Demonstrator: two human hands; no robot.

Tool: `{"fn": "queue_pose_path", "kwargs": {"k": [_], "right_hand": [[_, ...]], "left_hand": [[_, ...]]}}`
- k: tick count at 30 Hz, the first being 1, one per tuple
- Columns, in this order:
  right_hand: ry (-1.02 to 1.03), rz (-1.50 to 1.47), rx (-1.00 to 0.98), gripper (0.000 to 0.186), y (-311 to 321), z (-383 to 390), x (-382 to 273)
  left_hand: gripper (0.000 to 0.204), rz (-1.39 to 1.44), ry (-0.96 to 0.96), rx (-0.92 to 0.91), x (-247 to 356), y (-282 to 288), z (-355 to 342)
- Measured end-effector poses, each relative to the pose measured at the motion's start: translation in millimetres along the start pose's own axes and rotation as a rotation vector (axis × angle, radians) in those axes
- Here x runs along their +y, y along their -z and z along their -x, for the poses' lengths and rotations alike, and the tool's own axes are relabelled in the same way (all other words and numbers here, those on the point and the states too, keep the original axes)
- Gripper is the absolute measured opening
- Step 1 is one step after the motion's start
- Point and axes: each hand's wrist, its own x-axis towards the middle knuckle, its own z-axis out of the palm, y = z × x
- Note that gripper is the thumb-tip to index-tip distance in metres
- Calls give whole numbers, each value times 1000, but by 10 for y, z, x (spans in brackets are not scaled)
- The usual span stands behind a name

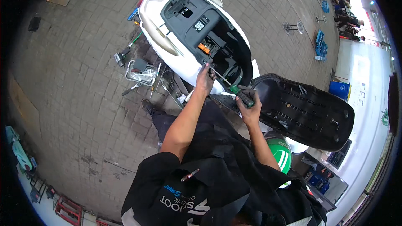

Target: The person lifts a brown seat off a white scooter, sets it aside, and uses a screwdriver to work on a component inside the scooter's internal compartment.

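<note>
My right hand point(250, 105) is wrapped round the green and black handle of a screwdriver point(235, 89). Its thin metal shaft points up and left toward my left hand point(205, 79). The fingers of that hand are curled close by the shaft's tip, at the rim of the open storage compartment point(197, 33) of a white scooter point(188, 69). Whatever those fingers pinch is too small to make out. Inside the dark compartment an orange part point(204, 48) shows. The black seat point(305, 111) is swung open to the right, its ribbed underside up.
Left of the scooter are a metal tray of small parts point(142, 73), a power tool point(120, 58) and a ratchet point(131, 89). A long dark panel point(173, 86) lies near my leg. A green helmet point(279, 155) is by my right arm. A blue box point(339, 90) stands beyond the seat.
</note>
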Motion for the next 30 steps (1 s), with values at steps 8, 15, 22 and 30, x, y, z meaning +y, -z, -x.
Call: {"fn": "queue_pose_path", "kwargs": {"k": [8,15,22,30], "right_hand": [[-35,24,4,28,-2,-15,-41],[-280,-162,142,26,27,-83,92],[-50,296,-130,28,116,-418,-472],[333,702,-338,34,-25,-1106,-1146]], "left_hand": [[16,23,-16,-4,1,19,-23],[17,23,-78,105,-69,-46,-86],[13,37,-117,107,-56,34,-117],[20,227,-41,155,-58,-201,-135]]}}
